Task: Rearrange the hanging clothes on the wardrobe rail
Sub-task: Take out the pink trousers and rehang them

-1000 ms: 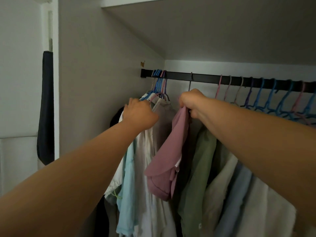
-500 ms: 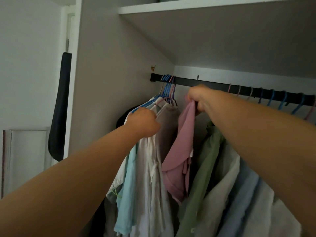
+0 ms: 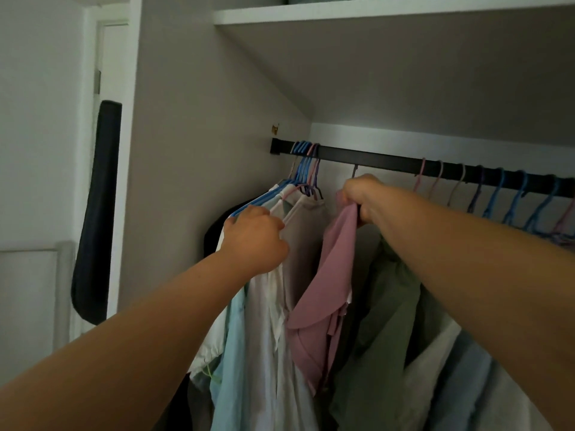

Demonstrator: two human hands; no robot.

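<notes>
**Both hands in the clothes**

While my left hand [image 3: 253,239] curls its grip round the shoulders of the clothes bunched at the rail's [image 3: 373,158] left end, my right hand [image 3: 362,194] pinches the top of the pink top [image 3: 329,275], held just under the rail between that bunch and the green shirt [image 3: 382,321]. More hangers [image 3: 497,194] sit along the rail to the right.

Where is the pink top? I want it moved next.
Centre of the head view: pink top hangs between beige shirt and green shirt, gripped by right hand.
</notes>
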